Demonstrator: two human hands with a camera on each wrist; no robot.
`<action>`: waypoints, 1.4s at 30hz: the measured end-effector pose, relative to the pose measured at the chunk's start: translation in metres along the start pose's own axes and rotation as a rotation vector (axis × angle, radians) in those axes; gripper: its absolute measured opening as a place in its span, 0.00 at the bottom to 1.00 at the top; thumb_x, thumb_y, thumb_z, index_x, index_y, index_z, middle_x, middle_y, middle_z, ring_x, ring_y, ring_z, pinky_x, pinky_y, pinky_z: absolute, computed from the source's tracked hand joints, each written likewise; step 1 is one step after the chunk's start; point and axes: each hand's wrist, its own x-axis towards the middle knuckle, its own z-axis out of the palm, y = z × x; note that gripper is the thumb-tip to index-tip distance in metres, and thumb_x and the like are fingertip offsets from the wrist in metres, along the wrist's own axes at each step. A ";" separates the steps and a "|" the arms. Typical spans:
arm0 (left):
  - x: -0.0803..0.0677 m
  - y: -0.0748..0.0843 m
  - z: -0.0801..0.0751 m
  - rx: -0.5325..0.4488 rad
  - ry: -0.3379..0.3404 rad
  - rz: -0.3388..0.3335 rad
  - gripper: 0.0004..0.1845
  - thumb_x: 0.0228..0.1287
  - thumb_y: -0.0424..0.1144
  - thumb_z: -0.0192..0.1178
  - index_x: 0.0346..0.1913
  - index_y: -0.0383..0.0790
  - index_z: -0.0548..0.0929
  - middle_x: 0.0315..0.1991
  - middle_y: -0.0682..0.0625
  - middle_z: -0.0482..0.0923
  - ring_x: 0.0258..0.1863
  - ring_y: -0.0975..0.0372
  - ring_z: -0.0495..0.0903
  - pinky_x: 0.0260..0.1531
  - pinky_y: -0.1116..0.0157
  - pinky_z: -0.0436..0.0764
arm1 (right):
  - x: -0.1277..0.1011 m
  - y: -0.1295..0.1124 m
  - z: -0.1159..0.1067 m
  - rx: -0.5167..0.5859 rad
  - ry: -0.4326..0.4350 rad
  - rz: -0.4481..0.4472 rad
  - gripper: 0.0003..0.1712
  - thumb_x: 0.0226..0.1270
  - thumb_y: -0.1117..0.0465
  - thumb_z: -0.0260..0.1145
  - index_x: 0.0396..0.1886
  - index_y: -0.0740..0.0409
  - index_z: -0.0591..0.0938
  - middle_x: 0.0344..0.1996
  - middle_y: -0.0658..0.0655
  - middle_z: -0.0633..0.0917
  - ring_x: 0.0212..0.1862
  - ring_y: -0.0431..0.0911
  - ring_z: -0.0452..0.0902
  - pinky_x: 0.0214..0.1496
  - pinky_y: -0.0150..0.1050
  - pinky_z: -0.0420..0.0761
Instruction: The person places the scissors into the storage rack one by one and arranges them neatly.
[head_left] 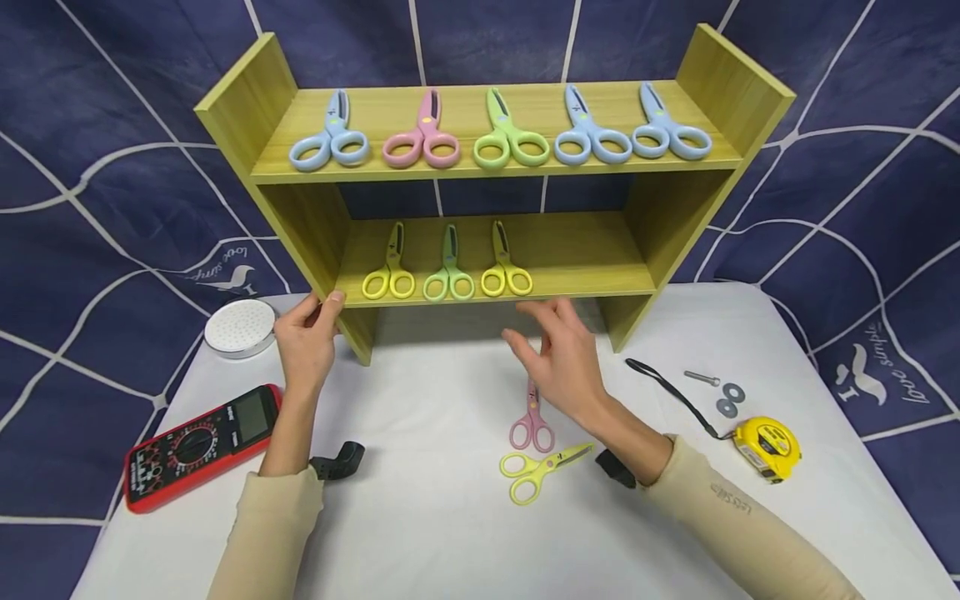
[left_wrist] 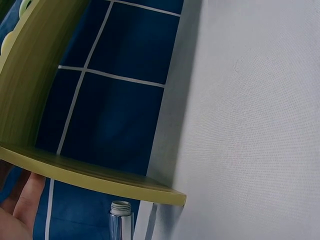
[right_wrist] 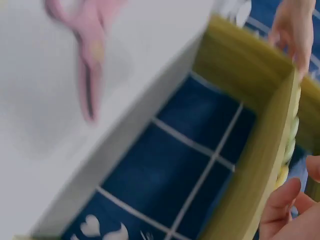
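The pink plastic scissors (head_left: 532, 424) lie flat on the white cloth-covered table (head_left: 420, 517), their long axis running front to back, the closed blades pointing away towards the shelf and the two ring handles nearest the person. The right hand (head_left: 561, 358) hovers just above their blade end, fingers spread and loosely bent, holding nothing. Just in front, the yellow plastic scissors (head_left: 542, 467) lie crosswise, the tips pointing right. The left hand (head_left: 307, 337) grips the left upright of the yellow-green wooden two-tier shelf (head_left: 300, 225), thumb at the lower board's corner. Smooth pastel scissors lie in rows on both matt, wood-grained boards, blades pointing back. A dark blue cloth with white lines (head_left: 112, 167) hangs behind the table.
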 end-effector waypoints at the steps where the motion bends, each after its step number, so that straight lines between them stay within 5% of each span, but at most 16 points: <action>1: 0.000 0.000 0.000 0.002 0.001 -0.001 0.14 0.66 0.35 0.65 0.52 0.33 0.86 0.32 0.60 0.84 0.27 0.65 0.79 0.24 0.75 0.80 | -0.010 -0.001 0.001 0.010 -0.032 0.007 0.20 0.59 0.60 0.75 0.49 0.63 0.83 0.35 0.55 0.75 0.21 0.37 0.64 0.20 0.33 0.68; 8: 0.000 0.000 0.001 0.014 0.000 -0.001 0.15 0.66 0.36 0.65 0.53 0.34 0.85 0.33 0.60 0.83 0.28 0.65 0.79 0.25 0.75 0.80 | -0.088 -0.002 0.003 0.003 -0.342 0.070 0.18 0.57 0.56 0.76 0.45 0.59 0.84 0.34 0.50 0.77 0.25 0.34 0.64 0.23 0.27 0.70; 15: 0.001 -0.001 0.001 -0.007 -0.011 0.005 0.16 0.66 0.36 0.65 0.54 0.34 0.85 0.37 0.58 0.84 0.32 0.62 0.82 0.26 0.74 0.82 | -0.136 -0.003 -0.004 -0.301 -0.540 0.009 0.34 0.54 0.37 0.73 0.53 0.54 0.80 0.27 0.46 0.77 0.22 0.39 0.70 0.21 0.36 0.70; 20: 0.001 0.000 0.001 -0.001 -0.009 0.016 0.15 0.66 0.37 0.65 0.54 0.34 0.85 0.36 0.59 0.84 0.30 0.63 0.81 0.25 0.74 0.81 | -0.143 -0.003 -0.004 -0.394 -0.532 -0.043 0.38 0.49 0.33 0.73 0.50 0.53 0.77 0.17 0.44 0.73 0.18 0.42 0.72 0.15 0.36 0.63; 28: 0.001 0.000 0.001 0.014 -0.018 0.016 0.16 0.67 0.37 0.64 0.54 0.35 0.85 0.36 0.59 0.84 0.30 0.62 0.80 0.25 0.75 0.81 | -0.144 -0.001 -0.001 -0.420 -0.533 -0.049 0.30 0.48 0.43 0.76 0.44 0.54 0.75 0.15 0.42 0.68 0.15 0.39 0.63 0.13 0.33 0.57; 37: 0.000 0.000 0.001 0.015 -0.014 -0.006 0.16 0.67 0.37 0.64 0.53 0.34 0.85 0.34 0.59 0.84 0.31 0.63 0.81 0.26 0.75 0.81 | -0.143 0.000 -0.012 -0.354 -0.658 -0.027 0.33 0.49 0.59 0.69 0.61 0.51 0.79 0.25 0.46 0.69 0.19 0.39 0.61 0.16 0.33 0.59; 42: -0.001 0.000 -0.001 0.029 -0.003 -0.008 0.15 0.67 0.38 0.64 0.52 0.35 0.86 0.33 0.60 0.83 0.29 0.63 0.80 0.26 0.74 0.81 | -0.141 -0.002 -0.018 -0.342 -0.766 -0.001 0.27 0.57 0.53 0.72 0.58 0.44 0.77 0.26 0.45 0.66 0.21 0.38 0.60 0.18 0.32 0.59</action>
